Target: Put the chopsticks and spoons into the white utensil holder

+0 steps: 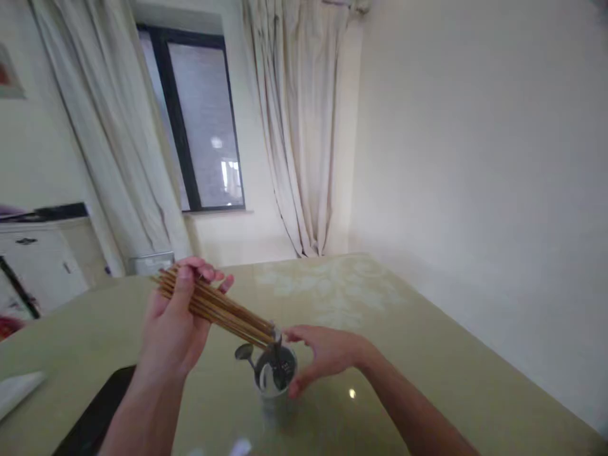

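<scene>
The person's left hand is closed around a bundle of wooden chopsticks, slanting them down to the mouth of a cup that stands well in from the table's far and right edges. The right hand curves half-open at the cup's right side, contact unclear, while a spoon leans out opposite.
</scene>
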